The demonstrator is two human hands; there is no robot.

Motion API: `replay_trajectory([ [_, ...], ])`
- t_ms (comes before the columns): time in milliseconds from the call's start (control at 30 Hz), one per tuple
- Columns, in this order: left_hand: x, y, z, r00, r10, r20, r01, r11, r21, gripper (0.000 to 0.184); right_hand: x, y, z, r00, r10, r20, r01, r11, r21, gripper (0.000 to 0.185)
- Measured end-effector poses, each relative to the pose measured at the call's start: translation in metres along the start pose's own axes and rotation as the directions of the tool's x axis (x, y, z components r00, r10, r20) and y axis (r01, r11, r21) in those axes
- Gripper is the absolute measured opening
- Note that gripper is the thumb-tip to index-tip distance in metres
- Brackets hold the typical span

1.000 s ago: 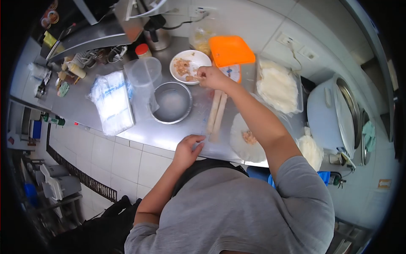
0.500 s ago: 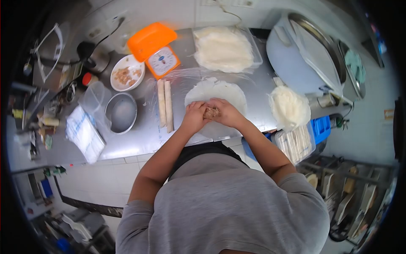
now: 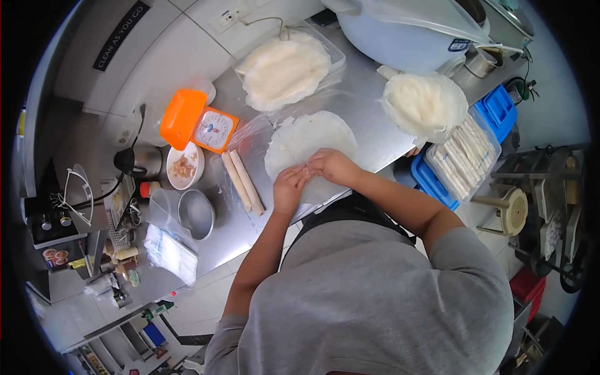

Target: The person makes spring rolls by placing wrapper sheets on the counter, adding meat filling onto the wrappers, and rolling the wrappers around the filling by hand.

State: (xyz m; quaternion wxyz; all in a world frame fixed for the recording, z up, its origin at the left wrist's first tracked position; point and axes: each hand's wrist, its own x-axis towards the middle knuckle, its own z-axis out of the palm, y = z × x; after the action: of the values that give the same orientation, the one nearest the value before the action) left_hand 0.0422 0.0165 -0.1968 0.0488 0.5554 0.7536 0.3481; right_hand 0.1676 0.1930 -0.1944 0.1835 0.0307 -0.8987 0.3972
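A thin round white wrapper [image 3: 310, 135] lies flat on the steel counter in front of me. My left hand [image 3: 290, 187] and my right hand [image 3: 335, 167] meet over its near part, fingers closed and fingertips touching. Between them they hold meat filling, which the fingers now almost wholly cover. Left of the wrapper, two long rolled wrappers [image 3: 243, 181] lie side by side on the counter.
A stack of wrappers [image 3: 284, 69] sits in a clear tray behind, another pile [image 3: 424, 105] to the right. Near it, a tub of rolls [image 3: 464, 150] stands beyond the counter edge. Left are an orange scale [image 3: 214, 129], filling bowl [image 3: 184, 165], metal bowl [image 3: 196, 214] and plastic bags [image 3: 170, 253].
The view has turned and shifted. The lump of meat filling, plain to see between my hands before, is now nearly hidden as my fingers have come closer together low on the wrapper.
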Motion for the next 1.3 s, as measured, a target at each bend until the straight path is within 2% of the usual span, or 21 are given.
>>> replay_trajectory([
  [67,0.007,-0.002,0.008,0.998,0.05,0.031,-0.051,0.998,0.025,0.036,0.0,0.018,-0.001,0.994,-0.079,0.078,0.087,0.991,-0.097,0.024],
  [133,0.019,0.002,0.004,0.993,0.086,0.086,-0.089,0.996,0.026,0.034,-0.002,0.007,-0.018,0.999,0.04,-0.017,-0.039,0.997,0.061,0.03],
  [167,0.02,0.007,0.0,0.995,0.051,0.084,-0.053,0.999,0.012,0.031,-0.002,0.002,-0.024,0.993,0.103,-0.051,-0.095,0.985,0.142,0.032],
  [267,0.022,0.023,-0.006,0.997,-0.012,0.078,0.012,1.0,0.003,0.024,-0.005,-0.008,-0.017,0.998,0.039,-0.048,-0.036,0.998,0.05,0.037],
  [367,0.021,0.017,0.006,0.997,-0.002,0.082,-0.003,0.999,0.051,0.023,0.0,-0.001,-0.009,0.979,0.186,0.08,-0.188,0.982,0.019,0.042],
  [467,0.024,0.01,0.011,0.993,0.037,0.117,-0.04,0.999,0.029,0.024,-0.007,0.022,-0.004,0.999,0.041,0.023,-0.042,0.998,0.035,0.042],
  [567,0.027,0.025,0.001,0.993,0.075,0.093,-0.075,0.997,-0.004,0.021,-0.012,-0.004,-0.04,0.99,0.136,0.044,-0.142,0.977,0.158,0.034],
  [667,0.027,0.038,0.015,0.996,0.088,0.019,-0.088,0.996,0.031,0.02,-0.018,0.006,-0.034,0.999,0.037,-0.011,-0.036,0.996,0.083,0.025],
  [733,0.035,0.042,0.034,0.99,0.136,-0.046,-0.133,0.989,0.064,0.019,-0.026,0.019,-0.039,0.999,0.039,0.002,-0.039,0.999,0.033,0.022],
  [833,0.037,0.046,0.045,0.993,0.114,-0.041,-0.11,0.989,0.094,0.023,-0.03,0.024,-0.051,0.993,0.117,0.017,-0.118,0.991,0.059,0.024],
  [967,0.031,0.068,0.041,0.997,-0.082,-0.009,0.083,0.992,0.093,0.037,-0.026,0.002,-0.065,0.981,0.194,0.022,-0.195,0.967,0.162,0.026],
  [1067,0.026,0.057,0.057,0.991,-0.133,-0.012,0.133,0.989,0.069,0.047,-0.026,0.02,-0.061,0.989,0.106,0.103,-0.11,0.993,0.042,0.032],
  [1133,0.027,0.072,0.038,0.982,-0.181,-0.046,0.182,0.983,0.023,0.05,-0.027,0.025,-0.065,0.977,0.156,0.146,-0.169,0.982,0.081,0.034],
  [1167,0.023,0.071,0.032,0.982,-0.177,-0.06,0.182,0.98,0.084,0.047,-0.028,0.026,-0.067,0.969,0.185,0.166,-0.202,0.975,0.095,0.035],
  [1233,0.013,0.063,0.016,0.983,-0.164,-0.079,0.177,0.961,0.211,0.042,-0.023,0.019,-0.069,0.993,0.098,0.061,-0.098,0.995,0.001,0.034],
  [1267,0.009,0.056,0.014,0.981,-0.183,-0.07,0.193,0.963,0.187,0.039,-0.021,0.014,-0.066,0.999,0.05,0.01,-0.049,0.998,-0.046,0.034],
  [1300,0.003,0.046,0.015,0.977,-0.206,-0.062,0.214,0.963,0.165,0.037,-0.016,0.01,-0.06,0.996,0.039,0.082,-0.034,0.997,-0.071,0.033],
])
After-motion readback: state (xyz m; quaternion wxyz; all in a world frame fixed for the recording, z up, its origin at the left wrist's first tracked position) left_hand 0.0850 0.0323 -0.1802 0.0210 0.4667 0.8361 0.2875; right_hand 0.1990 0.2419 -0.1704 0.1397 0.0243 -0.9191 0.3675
